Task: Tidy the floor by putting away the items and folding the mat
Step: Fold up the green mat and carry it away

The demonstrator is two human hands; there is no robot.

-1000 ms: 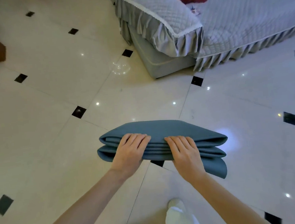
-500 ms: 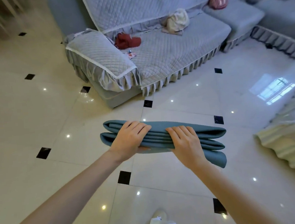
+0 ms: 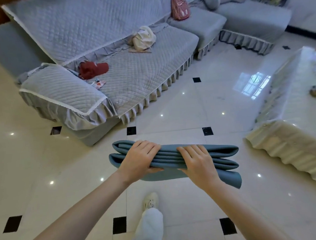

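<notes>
Moved: couch [image 3: 140,74] now nearer, more room seen | mat [image 3: 209,153] folded, up off floor (flat, so it stays folded) | left hand [image 3: 139,161], right hand [image 3: 196,160] both squeezing its near edge

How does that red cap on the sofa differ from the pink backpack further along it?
The red cap is deep red and lies slumped flat on the sofa seat near the armrest. The pink backpack is paler, patterned, taller, and stands upright against the backrest at the far end. The cap looks soft and crumpled; the backpack keeps its shape. Both rest on the quilted grey cover, untouched by either hand.
</notes>
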